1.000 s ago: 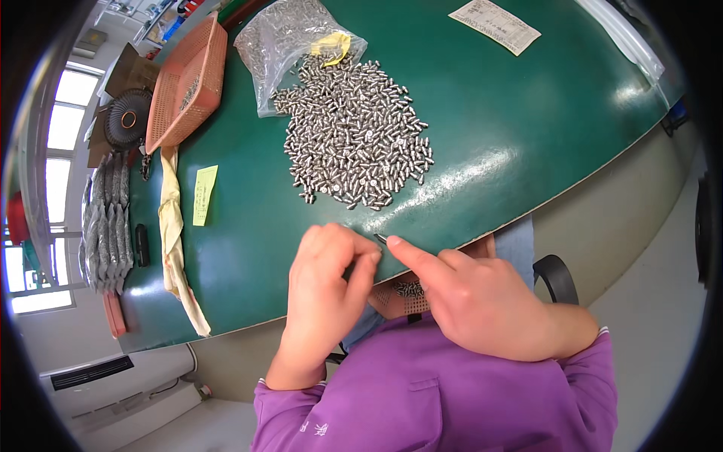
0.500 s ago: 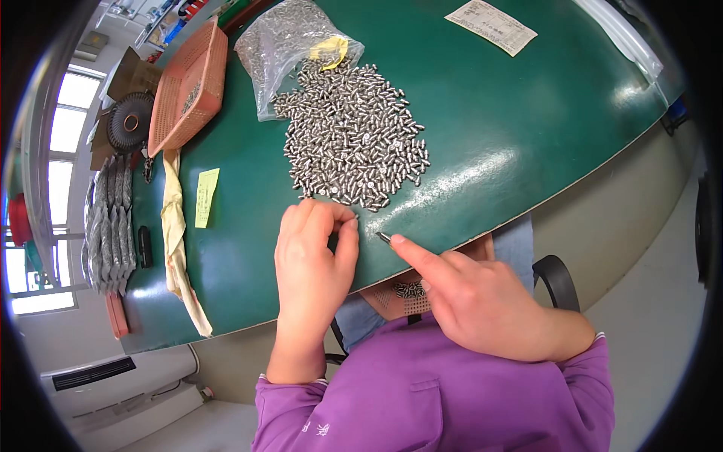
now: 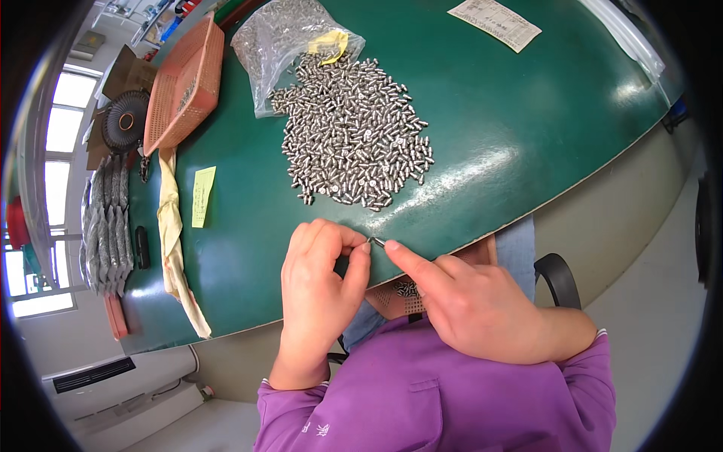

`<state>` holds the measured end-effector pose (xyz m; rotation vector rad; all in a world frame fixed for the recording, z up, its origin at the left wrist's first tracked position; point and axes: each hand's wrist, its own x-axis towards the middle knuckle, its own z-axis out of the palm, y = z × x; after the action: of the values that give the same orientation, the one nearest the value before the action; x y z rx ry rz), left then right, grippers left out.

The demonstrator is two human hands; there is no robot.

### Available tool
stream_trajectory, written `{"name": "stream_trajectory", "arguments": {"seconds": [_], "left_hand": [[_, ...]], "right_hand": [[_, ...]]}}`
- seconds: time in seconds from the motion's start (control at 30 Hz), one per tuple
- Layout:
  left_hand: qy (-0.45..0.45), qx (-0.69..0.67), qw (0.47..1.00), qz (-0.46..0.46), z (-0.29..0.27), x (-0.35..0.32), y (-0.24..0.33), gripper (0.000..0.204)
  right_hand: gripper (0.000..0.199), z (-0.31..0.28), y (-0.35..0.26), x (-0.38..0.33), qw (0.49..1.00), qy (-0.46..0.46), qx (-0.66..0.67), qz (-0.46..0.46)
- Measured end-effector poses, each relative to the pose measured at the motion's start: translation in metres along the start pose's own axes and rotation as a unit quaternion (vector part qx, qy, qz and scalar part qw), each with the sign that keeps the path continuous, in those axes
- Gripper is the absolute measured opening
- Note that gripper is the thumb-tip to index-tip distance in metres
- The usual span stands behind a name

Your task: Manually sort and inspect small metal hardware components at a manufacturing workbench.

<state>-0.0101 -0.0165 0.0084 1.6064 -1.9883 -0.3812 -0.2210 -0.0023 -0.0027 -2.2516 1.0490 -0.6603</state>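
At the table's near edge, my left hand (image 3: 320, 282) pinches thumb and forefinger on a tiny metal piece (image 3: 369, 240), mostly hidden by the fingertips. My right hand (image 3: 471, 297) is closed, its forefinger stretched along a slim dark-tipped metal tool (image 3: 378, 242); the rest of that tool is covered by the hand. The tool's tip meets or nearly meets the left fingertips. Just beyond my hands lies a big heap of small silvery stepped metal pins (image 3: 350, 135), spilling from a clear plastic bag (image 3: 282, 38).
A pink basket (image 3: 188, 90) stands at the far left of the green table (image 3: 497, 143). Nearby are a yellow note (image 3: 202, 197), a cream cloth strip (image 3: 172, 233) and filled packets (image 3: 108, 226). A printed slip (image 3: 495, 24) lies far right. Beneath the edge, another basket (image 3: 388, 301) holds metal pieces.
My left hand has moved from the near edge of the heap toward me and right, to the tool's tip. My right hand has shifted slightly left.
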Motion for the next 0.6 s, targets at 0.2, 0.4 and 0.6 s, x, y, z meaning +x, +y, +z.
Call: {"name": "stream_trajectory", "arguments": {"seconds": [0.2, 0.4, 0.6], "left_hand": [[0.0, -0.022, 1.0, -0.009, 0.002, 0.0, -0.001, 0.013], [0.003, -0.026, 1.0, -0.007, 0.001, 0.0, -0.001, 0.014], [-0.037, -0.063, 0.997, 0.023, -0.012, -0.001, 0.004, 0.013]], "right_hand": [[0.054, -0.009, -0.002, 0.006, 0.999, -0.037, 0.008, 0.014], [0.054, -0.012, -0.003, 0.008, 0.998, -0.052, -0.019, -0.001], [0.061, -0.008, 0.004, 0.0, 1.0, 0.004, 0.029, 0.012]]}}
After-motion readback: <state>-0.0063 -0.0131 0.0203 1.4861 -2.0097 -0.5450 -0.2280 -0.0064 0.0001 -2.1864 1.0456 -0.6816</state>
